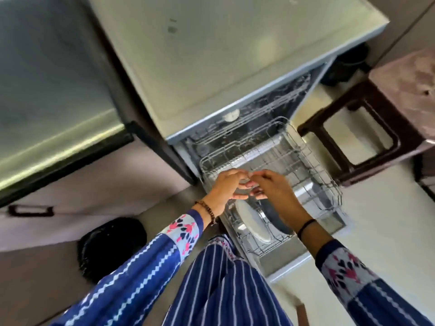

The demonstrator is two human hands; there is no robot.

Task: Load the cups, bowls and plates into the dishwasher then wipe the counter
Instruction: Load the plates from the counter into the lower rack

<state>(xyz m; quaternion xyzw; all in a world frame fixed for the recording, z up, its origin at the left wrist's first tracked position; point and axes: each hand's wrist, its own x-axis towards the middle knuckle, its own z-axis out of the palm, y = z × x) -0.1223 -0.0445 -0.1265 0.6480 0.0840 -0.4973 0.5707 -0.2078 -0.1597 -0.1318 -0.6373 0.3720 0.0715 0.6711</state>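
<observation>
Dishwasher rack [306,161], left hand [226,185], right hand [273,188] meeting above, fingers [239,196] curled (grip contents unclear).

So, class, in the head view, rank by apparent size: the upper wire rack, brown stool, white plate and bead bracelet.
Largest: upper wire rack and brown stool, which look alike, so unranked.
Then: white plate.
Smallest: bead bracelet.

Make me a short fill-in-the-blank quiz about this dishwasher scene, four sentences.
1. The dishwasher door is ___.
2. The left hand and right hand meet above the upper rack, which is pulled ___.
3. The beaded bracelet sits on the ___ wrist.
4. The brown stool stands on the person's ___ side.
Missing words: open; out; left; right.
</observation>
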